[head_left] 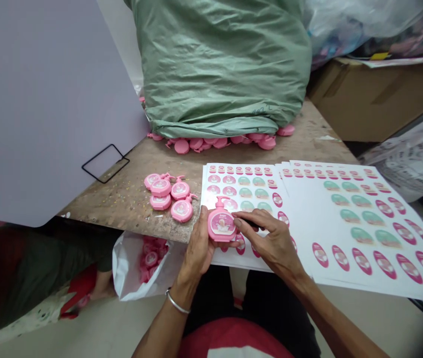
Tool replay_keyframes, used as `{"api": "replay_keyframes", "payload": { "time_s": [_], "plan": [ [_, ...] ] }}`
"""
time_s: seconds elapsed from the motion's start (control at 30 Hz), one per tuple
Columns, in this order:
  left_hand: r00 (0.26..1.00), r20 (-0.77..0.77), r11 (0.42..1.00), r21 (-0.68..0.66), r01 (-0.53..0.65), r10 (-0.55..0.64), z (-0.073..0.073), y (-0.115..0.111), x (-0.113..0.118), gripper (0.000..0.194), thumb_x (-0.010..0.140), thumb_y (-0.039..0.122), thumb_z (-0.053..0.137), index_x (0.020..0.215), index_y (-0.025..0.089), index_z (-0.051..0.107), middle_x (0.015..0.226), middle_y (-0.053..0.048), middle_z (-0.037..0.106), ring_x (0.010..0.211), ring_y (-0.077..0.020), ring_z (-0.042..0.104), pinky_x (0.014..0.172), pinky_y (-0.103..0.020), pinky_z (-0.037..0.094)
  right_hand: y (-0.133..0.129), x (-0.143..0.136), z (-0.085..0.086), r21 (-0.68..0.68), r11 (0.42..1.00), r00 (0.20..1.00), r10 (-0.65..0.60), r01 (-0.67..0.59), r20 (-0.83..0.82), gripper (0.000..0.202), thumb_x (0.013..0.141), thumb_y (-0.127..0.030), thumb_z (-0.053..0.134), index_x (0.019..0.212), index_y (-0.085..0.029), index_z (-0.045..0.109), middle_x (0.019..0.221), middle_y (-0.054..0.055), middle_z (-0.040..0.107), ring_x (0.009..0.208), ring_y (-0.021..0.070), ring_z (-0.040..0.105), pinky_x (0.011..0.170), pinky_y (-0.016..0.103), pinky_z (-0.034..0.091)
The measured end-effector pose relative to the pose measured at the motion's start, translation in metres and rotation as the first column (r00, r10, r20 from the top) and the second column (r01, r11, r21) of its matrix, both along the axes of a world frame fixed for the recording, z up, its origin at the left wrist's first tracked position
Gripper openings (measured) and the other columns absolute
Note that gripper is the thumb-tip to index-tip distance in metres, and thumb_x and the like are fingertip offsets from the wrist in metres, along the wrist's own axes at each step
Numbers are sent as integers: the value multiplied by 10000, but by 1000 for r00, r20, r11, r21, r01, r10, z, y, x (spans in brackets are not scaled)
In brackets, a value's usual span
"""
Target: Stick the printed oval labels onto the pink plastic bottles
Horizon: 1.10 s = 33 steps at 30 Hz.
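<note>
A pink toy pump bottle [221,226] is upright in my left hand [200,243], with a round picture label on its front. My right hand [273,236] pinches a slim dark tool [250,223], its tip at the right edge of that label; its exact kind is hard to make out. Beneath both hands lies a sticker sheet [241,171] printed with pink and green labels. Several labelled pink bottles [170,193] are grouped on the table to the left of my hands.
More sticker sheets [308,209] spread to the right. A green sack [222,69] stands on the wooden table [132,209], pink bottles [218,143] under its edge. Below the front edge hangs a white bag [129,273] of pink pieces. Another person's arm [103,283] is at lower left.
</note>
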<state>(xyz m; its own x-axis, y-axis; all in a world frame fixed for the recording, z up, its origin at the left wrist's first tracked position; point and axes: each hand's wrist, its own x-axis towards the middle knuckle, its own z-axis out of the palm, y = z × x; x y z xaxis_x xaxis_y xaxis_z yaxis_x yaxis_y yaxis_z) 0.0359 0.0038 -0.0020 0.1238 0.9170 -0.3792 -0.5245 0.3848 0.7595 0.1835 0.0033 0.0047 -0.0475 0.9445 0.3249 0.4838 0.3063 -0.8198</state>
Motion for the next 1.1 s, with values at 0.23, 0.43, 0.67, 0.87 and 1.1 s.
{"api": "replay_keyframes", "payload": {
  "time_s": [0.23,0.43,0.67,0.87,1.1],
  "plan": [
    [1000,3,1000,-13,-12,12,1,0,0,543,845,598,494,1077,135,660,913,-90,710,744,-190,679,595,-292,586,0,-1,0,19,1000,1000,0,0,26,180,856,-351,606,924,-230,719,773,39,682,726,183,582,672,348,474],
    [1000,-2,1000,-14,-7,7,0,0,-1,571,845,618,473,1084,131,652,910,-94,708,745,-192,678,585,-292,585,0,-2,-1,36,999,999,3,-4,37,166,858,-334,609,928,-230,717,782,35,684,736,179,581,681,343,469],
    [1000,-25,1000,-15,-19,18,4,-1,-3,570,858,621,438,1084,138,638,900,-87,690,734,-184,665,569,-272,572,1,-4,0,50,999,998,0,-3,62,177,860,-350,602,927,-234,718,779,39,682,737,185,584,688,352,464],
    [993,-116,993,107,44,-31,4,-2,-2,434,790,533,614,993,150,635,856,-53,658,697,-148,617,585,-242,541,1,-3,-3,106,994,982,-31,11,184,194,879,-361,571,940,-241,712,771,38,678,730,184,578,699,349,433],
    [887,-414,967,226,-117,204,-6,-5,4,306,804,479,617,891,186,618,792,-36,623,721,-165,593,657,-250,492,4,-1,-8,186,953,866,-296,238,404,526,827,-516,590,1210,-156,578,1017,151,663,925,298,589,791,433,422]
  ]
}}
